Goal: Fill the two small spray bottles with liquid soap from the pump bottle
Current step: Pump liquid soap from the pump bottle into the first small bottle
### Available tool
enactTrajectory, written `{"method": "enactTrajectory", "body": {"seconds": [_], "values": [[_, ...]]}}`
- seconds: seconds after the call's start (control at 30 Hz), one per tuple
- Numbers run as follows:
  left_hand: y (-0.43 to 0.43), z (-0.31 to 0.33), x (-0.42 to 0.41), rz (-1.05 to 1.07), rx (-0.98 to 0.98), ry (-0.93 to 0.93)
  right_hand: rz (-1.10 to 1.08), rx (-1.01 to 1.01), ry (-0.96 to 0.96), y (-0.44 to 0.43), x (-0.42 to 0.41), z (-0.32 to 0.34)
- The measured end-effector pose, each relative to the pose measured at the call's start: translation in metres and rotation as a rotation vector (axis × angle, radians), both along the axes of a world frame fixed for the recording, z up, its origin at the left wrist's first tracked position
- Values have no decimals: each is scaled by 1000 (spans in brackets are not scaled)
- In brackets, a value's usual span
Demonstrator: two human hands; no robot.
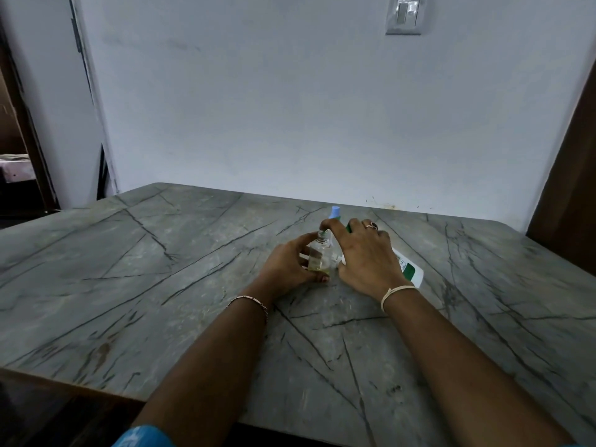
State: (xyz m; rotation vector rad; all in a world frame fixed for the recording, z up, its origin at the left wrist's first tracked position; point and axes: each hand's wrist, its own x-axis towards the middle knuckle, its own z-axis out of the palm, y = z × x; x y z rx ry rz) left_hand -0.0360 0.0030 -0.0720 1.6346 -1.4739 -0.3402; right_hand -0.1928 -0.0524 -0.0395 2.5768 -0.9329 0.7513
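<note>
Left hand (290, 262): its grip is closed round the small clear bottle (319, 257), thumb on the near side and fingers on the far side
Small clear bottle: upright on the surface (161, 269), between the two hands, with a thin layer of yellowish liquid at the bottom; the threaded neck shows bare
Right hand (364, 256): palm down just right of the small clear bottle, with the bent index fingertip on that bottle's mouth; the other fingers lie over the pump bottle (411, 271), and whether this grip is closed on it cannot be told
Pump bottle: white with green parts, lying slanted on the surface, mostly hidden under the right hand, its lower end sticking out to the right
Blue-capped bottle (334, 212): just behind the small clear bottle; only the cap and a bit below it show
Wrists: chain bracelet (251, 301) on the left, pale thread (396, 291) on the right
Wall: light switch (407, 14) high on the right
</note>
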Motion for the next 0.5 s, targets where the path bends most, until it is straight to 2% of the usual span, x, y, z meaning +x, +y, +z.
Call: {"method": "enactTrajectory", "body": {"seconds": [0.5], "values": [[1,2,-1,9,8,-19,-13,-19,15,-2,1,1]]}}
